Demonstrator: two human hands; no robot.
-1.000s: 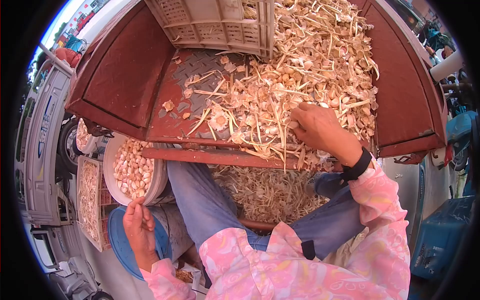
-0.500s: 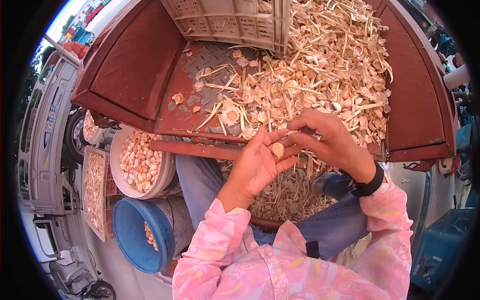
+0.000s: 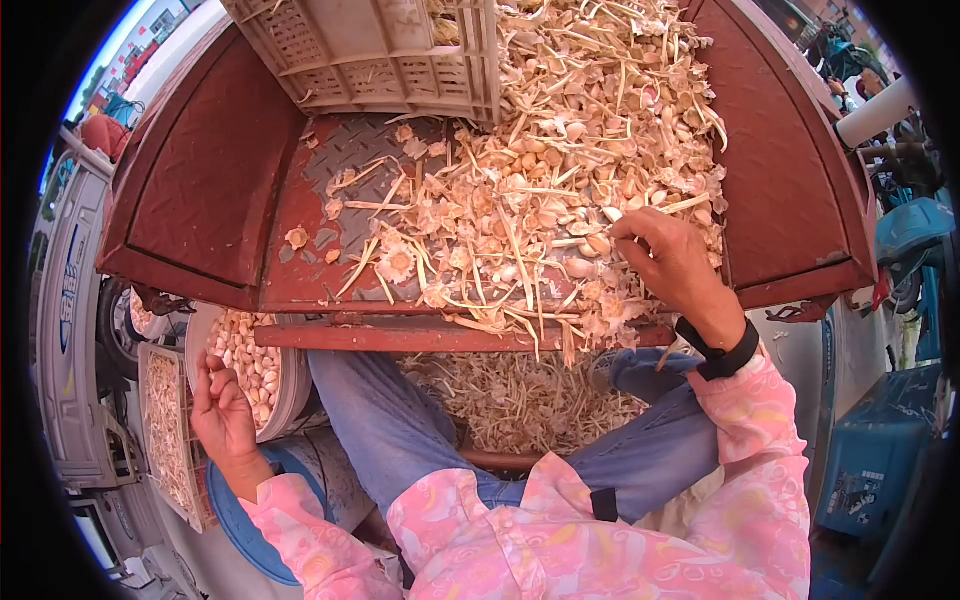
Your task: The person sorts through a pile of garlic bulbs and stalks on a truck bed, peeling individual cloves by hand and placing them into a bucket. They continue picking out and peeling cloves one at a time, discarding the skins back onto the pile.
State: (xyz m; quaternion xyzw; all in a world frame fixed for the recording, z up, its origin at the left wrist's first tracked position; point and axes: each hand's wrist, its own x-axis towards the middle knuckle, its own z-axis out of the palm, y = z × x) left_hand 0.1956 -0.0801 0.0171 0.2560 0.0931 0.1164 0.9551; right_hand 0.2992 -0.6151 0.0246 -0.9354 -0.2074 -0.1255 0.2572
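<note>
My right hand (image 3: 672, 262) is at the front right of a heap of garlic cloves and dry skins (image 3: 570, 150). Its fingers are bent and pinched together, with the tips down among the cloves. A garlic clove (image 3: 598, 245) lies right against those fingertips; what they grip, if anything, is hidden. On the left, my left hand (image 3: 224, 415) is held up beside the white bucket (image 3: 290, 400) of garlic cloves (image 3: 243, 365). Its fingers are slightly curled and apart, with no clove visible in them.
A plastic crate (image 3: 370, 75) stands tilted at the back of the red metal cart bed (image 3: 200, 170). Left of my legs are a blue bucket (image 3: 260, 540) and a shallow crate of garlic (image 3: 165, 430). Dry stalks (image 3: 520, 405) pile between my legs.
My hands were together at the cart's front edge, holding a garlic clove. They have parted: the left went left to the white bucket, the right to the heap. The view shifted too.
</note>
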